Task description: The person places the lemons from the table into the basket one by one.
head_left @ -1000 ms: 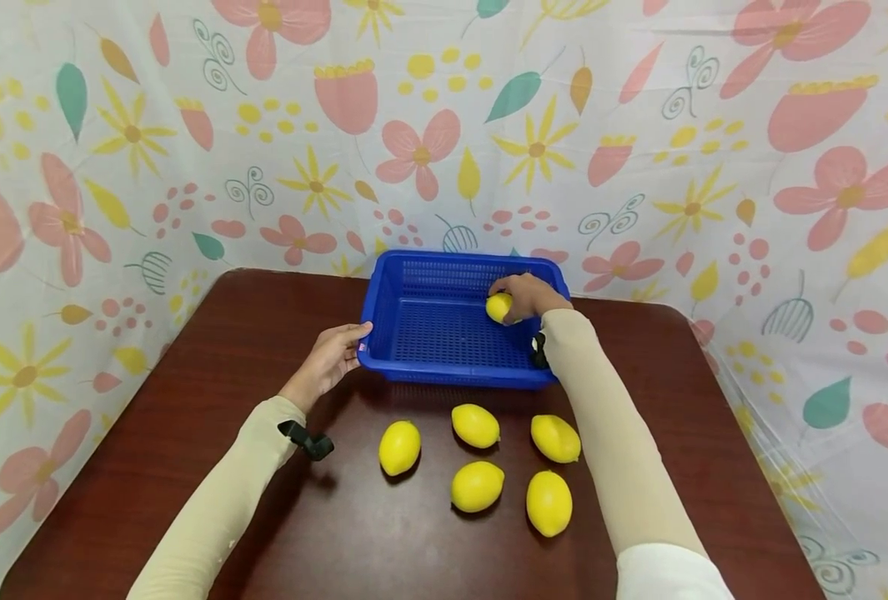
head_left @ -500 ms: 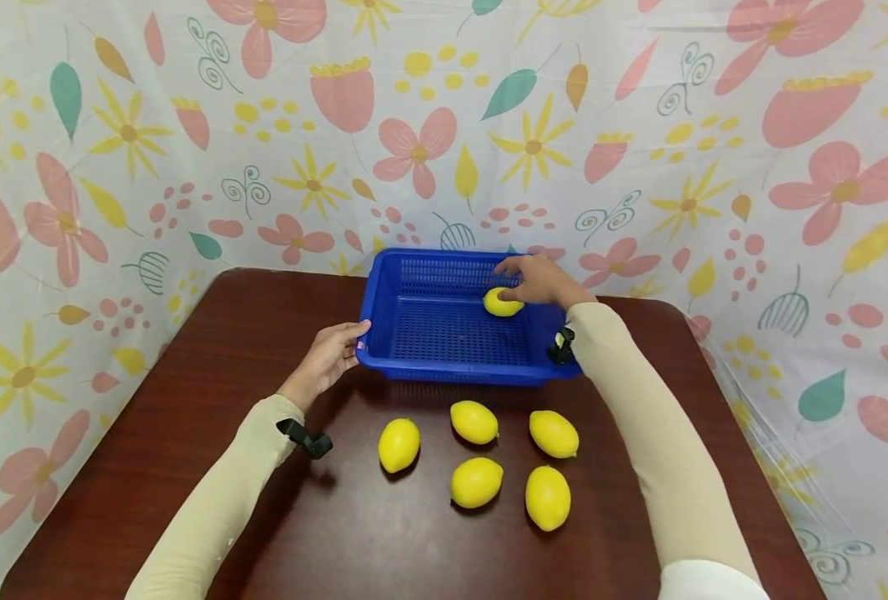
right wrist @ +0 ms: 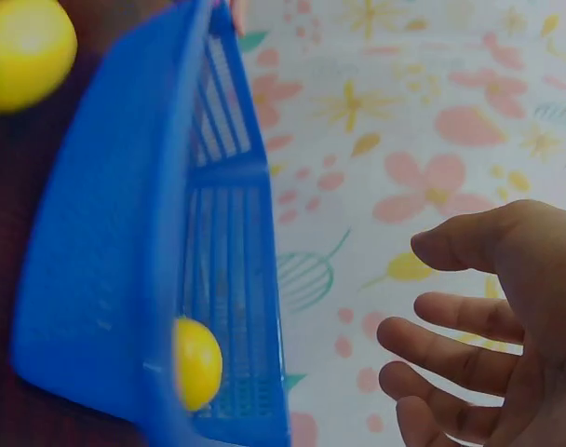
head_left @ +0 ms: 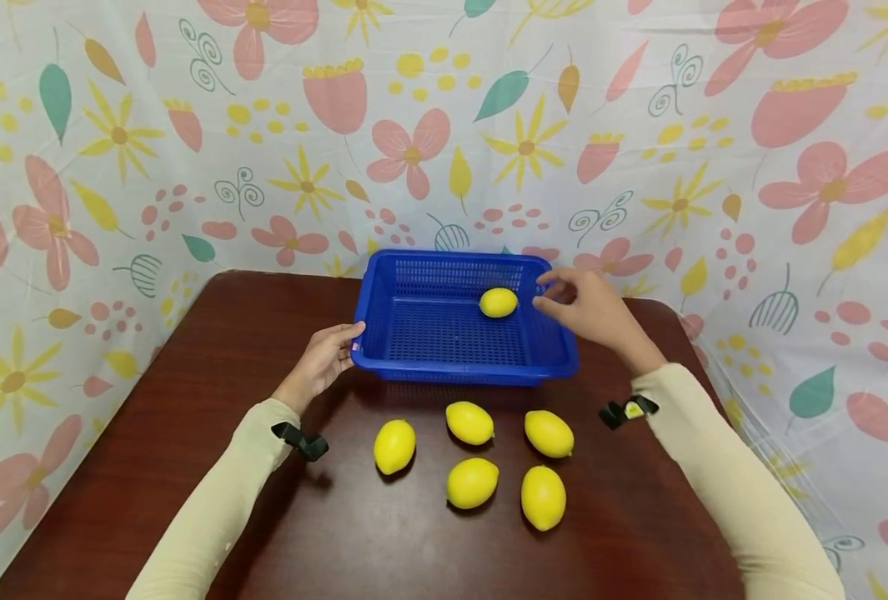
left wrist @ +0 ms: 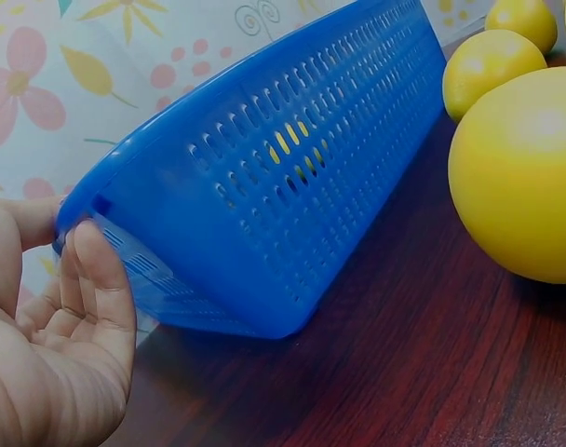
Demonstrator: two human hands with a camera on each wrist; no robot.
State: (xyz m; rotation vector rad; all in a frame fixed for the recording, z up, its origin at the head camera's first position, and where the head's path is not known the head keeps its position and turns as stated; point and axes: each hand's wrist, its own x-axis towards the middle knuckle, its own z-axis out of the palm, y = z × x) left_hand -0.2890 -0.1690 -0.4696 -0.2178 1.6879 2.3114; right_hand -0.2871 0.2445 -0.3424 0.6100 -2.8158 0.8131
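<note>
A blue perforated plastic basket point(head_left: 466, 368) stands on the table, one lemon point(head_left: 499, 302) lying inside near its back right. My left hand point(head_left: 322, 362) pinches the basket's left rim, thumb on top and fingers beneath, as the left wrist view also shows. Over the basket's right rim is my right hand point(head_left: 592, 308), fingers apart and loosely bent, holding nothing. In the right wrist view that hand point(right wrist: 506, 326) is apart from the basket and the lemon point(right wrist: 198, 363) in it. Several more lemons, one of them a lemon point(head_left: 469, 423) close to the basket's front, lie on the table.
The dark brown wooden table point(head_left: 188, 400) ends at a white sheet point(head_left: 413, 83) printed with flowers, which rises behind it and at both sides. Among the loose lemons, one lemon point(head_left: 394, 447) is leftmost and another lemon point(head_left: 544, 497) lies nearest the front.
My right hand has let go of the lemon, which now lies in the basket, and has drawn back to the right. The left hand keeps its hold on the rim.
</note>
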